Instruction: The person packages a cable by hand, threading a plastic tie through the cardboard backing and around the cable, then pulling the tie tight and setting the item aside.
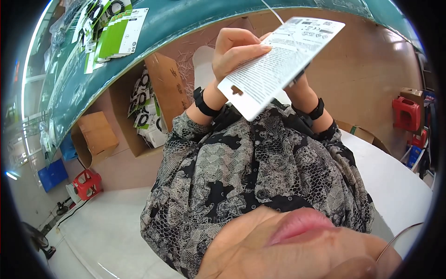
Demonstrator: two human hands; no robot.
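Note:
A white packaging card (283, 60) with fine print and a hang hole is held up tilted in front of my chest. My left hand (237, 51) grips its left edge, thumb lying on the printed face. Behind the card's right edge is my right hand (301, 90); its fingers are hidden by the card, so its grip does not show. Something small and dark peeks out under that edge, too covered to name. A thin white strip (273, 10) rises beyond the card's far edge. Black bands circle both wrists.
On the teal-topped table (181, 23) at the far left lie green-and-white packaging cards (121, 35), some with black coiled cables. Below it stands an open cardboard box (134, 135) filled with similar packs. Red plastic stools (87, 184) stand at left and right.

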